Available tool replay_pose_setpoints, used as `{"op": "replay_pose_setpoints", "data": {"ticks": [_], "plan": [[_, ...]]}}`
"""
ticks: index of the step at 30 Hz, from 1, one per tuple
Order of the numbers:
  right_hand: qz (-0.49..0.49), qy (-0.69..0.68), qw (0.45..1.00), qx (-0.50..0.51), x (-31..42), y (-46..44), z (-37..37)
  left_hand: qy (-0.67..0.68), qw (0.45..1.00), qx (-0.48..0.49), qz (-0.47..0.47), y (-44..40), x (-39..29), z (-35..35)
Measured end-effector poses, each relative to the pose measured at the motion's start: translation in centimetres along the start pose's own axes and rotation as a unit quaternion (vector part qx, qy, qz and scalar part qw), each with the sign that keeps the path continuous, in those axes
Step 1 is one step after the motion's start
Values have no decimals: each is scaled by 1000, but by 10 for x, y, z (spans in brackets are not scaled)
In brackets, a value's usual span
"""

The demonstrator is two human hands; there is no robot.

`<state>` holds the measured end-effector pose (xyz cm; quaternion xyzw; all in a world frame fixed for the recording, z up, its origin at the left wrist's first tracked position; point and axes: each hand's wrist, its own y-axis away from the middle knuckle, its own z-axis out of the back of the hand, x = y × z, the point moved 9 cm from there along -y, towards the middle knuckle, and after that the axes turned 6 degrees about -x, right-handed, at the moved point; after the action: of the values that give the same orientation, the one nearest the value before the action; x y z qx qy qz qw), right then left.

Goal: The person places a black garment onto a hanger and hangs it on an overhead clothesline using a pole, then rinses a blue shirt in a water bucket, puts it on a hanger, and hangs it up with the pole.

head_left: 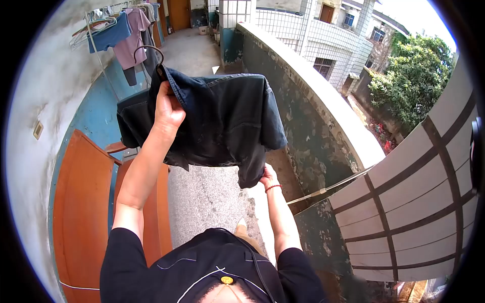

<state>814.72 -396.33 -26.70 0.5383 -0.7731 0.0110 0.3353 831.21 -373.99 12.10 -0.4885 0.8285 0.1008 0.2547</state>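
A dark navy shirt (217, 121) with a collar hangs spread out in front of me at chest height. The hook of a clothes hanger (148, 47) curves up above its collar; the rest of that hanger is hidden in the cloth. My left hand (169, 108) is closed on the shirt near the collar, just below the hook. Lower down on the right, my right hand (269, 175) pinches the end of a hanging part of the shirt, its fingertips partly hidden by the cloth. A red bead bracelet (273, 187) circles my right wrist.
Behind the shirt, a metal clothes rack (96, 53) holds several garments, including a blue shirt (112, 34) and a pink one (132, 35). Wooden furniture (81, 212) lines the left wall. A peeling parapet (313, 126) and a thin pole (328, 189) are on the right.
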Motion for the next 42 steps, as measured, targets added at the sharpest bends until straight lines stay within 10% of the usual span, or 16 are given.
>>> {"op": "replay_pose_setpoints", "data": {"ticks": [8,10,15,18,20,29,32,35,36,42], "plan": [[-21,-220,967,-125,58,-94,152,-35,997,1,72,-96,61,-2],[8,-175,932,-317,65,-57,181,-32,996,29,84,-117,72,1],[167,85,640,-745,154,50,296,1,986,83,142,-155,92,-18],[61,234,286,-927,215,115,297,40,989,60,133,-179,103,-14],[131,200,419,-876,241,119,324,39,990,21,137,-182,122,-15],[162,55,606,-777,257,114,357,12,990,22,140,-209,140,-29],[268,263,565,-735,289,96,310,12,993,3,117,-221,142,-31],[513,349,629,-469,292,27,207,14,995,4,98,-231,149,-38],[491,394,707,-323,284,14,121,39,994,20,100,-235,152,-44],[432,526,732,-6,195,19,-125,82,995,-8,63,-262,175,-53]]}}
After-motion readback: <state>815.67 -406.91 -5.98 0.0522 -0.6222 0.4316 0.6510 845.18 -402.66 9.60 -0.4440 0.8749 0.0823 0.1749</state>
